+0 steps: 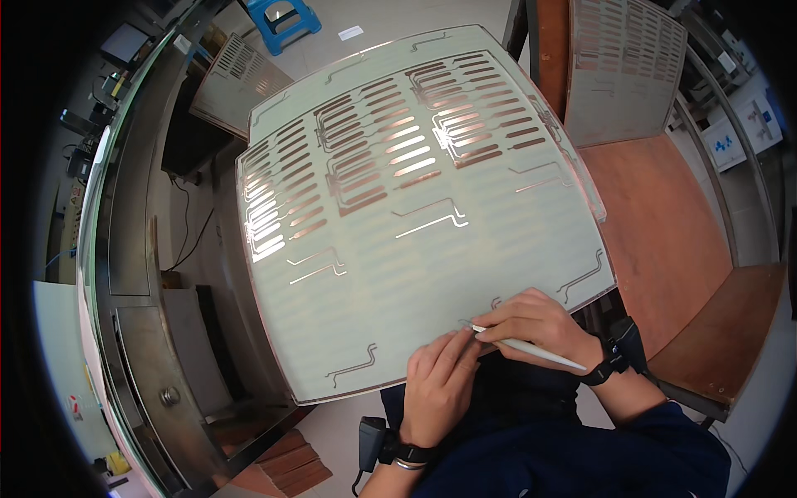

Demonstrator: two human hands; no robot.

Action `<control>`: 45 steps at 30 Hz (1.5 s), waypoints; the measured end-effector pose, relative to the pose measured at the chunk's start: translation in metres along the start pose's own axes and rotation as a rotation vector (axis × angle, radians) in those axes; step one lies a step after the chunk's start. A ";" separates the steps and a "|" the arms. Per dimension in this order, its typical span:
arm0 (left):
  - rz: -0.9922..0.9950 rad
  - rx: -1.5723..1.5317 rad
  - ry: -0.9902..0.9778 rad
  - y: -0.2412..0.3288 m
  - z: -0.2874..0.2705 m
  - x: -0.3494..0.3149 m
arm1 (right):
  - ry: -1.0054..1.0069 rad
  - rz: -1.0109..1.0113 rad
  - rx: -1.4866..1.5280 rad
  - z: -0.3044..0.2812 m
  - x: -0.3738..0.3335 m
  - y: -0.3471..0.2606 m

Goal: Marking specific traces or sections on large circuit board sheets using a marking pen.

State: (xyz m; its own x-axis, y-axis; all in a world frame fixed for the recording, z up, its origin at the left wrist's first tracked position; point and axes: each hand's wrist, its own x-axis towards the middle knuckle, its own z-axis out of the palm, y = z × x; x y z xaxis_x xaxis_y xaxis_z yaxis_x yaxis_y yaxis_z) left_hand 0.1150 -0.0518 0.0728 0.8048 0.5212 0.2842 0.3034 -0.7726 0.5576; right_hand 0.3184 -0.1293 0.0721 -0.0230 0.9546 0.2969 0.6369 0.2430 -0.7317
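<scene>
1. Head view: one large pale panel point(390, 290) fills the middle, its near edge just in front of the person. Three broad groups of copper-coloured bars lie across its far half; three pairs of thin bent lines cross its middle.

2. Two other patterned panels stand farther off: one left panel point(237, 79) and one right panel point(623, 108). One blue stool point(286, 25) stands beyond the far edge.

3. Edges and room: a gap separates the large panel's left edge from the metal drawer unit point(166, 349); a reddish-brown board point(652, 241) lies beyond the right edge. Between the hands and the bent lines, the panel offers a broad unobstructed band.

4. Right hand point(535, 328): it comes in from the lower right, fingers bent. Its grip is narrow, thumb and fingers pinching one white pen-shaped tool point(540, 353). The tool slants, its tip by the near edge and its rear end toward the wrist.

5. Left hand point(440, 386): it reaches up from below, back upward, fingers close together at the near edge, beside the tool's tip. Whether its grip holds anything cannot be told. Each wrist carries one black band.
</scene>
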 end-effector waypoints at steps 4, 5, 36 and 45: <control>0.009 -0.003 0.001 -0.001 0.000 -0.001 | -0.012 0.027 0.013 -0.001 0.002 -0.002; 0.006 -0.002 0.001 -0.001 0.000 -0.001 | -0.012 0.028 0.014 -0.001 0.002 -0.003; 0.012 -0.019 0.020 -0.002 0.001 -0.002 | 0.022 0.018 0.010 0.001 0.004 -0.005; -0.100 0.028 0.081 -0.015 -0.022 -0.025 | 0.002 -0.004 0.098 0.037 0.029 -0.020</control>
State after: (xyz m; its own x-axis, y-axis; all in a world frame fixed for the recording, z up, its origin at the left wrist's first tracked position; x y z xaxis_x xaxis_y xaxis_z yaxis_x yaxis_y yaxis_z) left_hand 0.0793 -0.0450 0.0740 0.7264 0.6227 0.2907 0.3954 -0.7247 0.5644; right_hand 0.2764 -0.1000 0.0720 -0.0237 0.9532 0.3015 0.5584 0.2628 -0.7869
